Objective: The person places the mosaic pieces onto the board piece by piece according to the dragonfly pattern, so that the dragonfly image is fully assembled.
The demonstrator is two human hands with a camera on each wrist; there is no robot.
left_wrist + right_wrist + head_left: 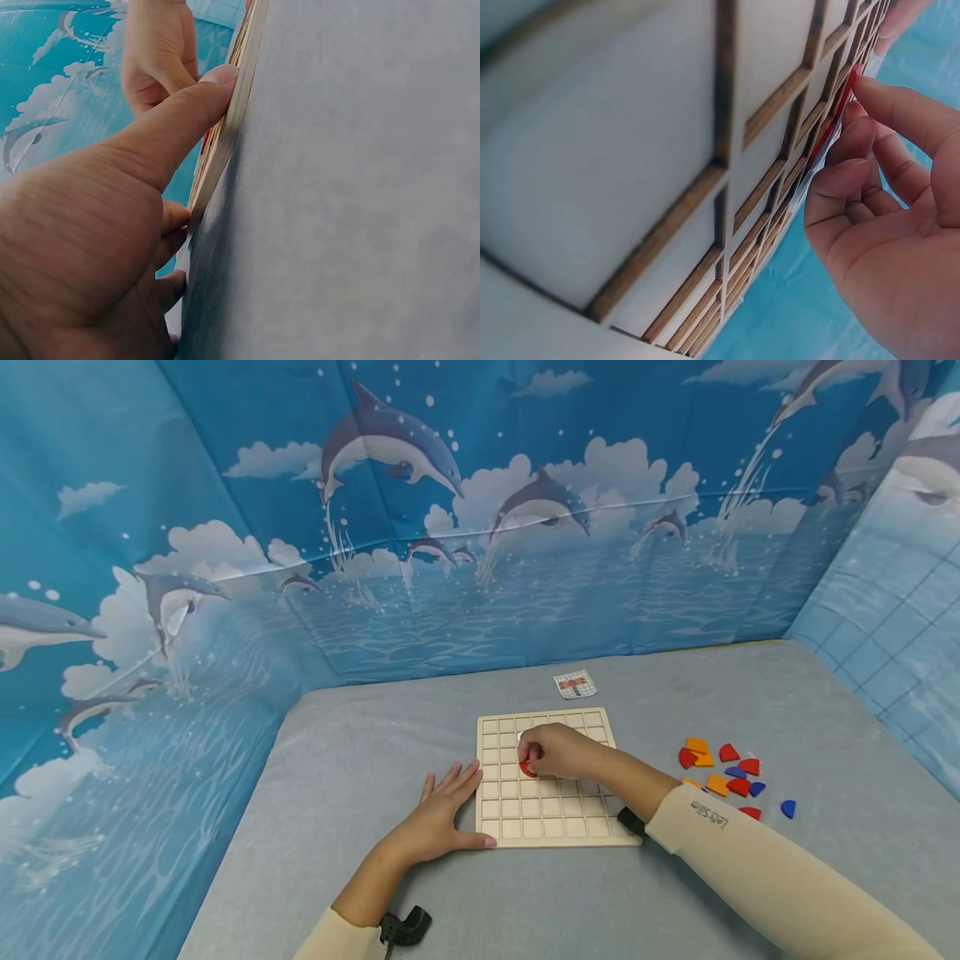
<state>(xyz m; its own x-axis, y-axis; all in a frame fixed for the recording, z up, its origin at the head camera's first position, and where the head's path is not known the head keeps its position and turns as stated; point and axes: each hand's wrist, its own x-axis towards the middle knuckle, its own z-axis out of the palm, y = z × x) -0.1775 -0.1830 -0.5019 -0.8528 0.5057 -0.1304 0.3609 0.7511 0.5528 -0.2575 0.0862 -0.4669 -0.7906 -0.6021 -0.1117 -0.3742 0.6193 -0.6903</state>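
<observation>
A light wooden grid board (510, 829) lies flat on the grey cloth. My left hand (442, 822) rests at its left edge with fingers spread, the thumb on the near left corner; in the left wrist view that thumb lies on the board's rim (238, 112). Over the upper middle of the grid, my right hand (562, 752) has its fingertips at a red piece (528, 769). The right wrist view shows thumb and fingers of the right hand (900, 202) pinching the red piece (847, 94) at the board's surface. A white bit shows beside the fingers in the head view.
Orange pieces (717, 784), red pieces (728, 752) and blue pieces (788, 808) lie scattered right of the board, near the right forearm. A small patterned card (575, 684) lies beyond the board's far edge. A dolphin-print curtain (450, 610) stands behind the cloth-covered surface (375, 735).
</observation>
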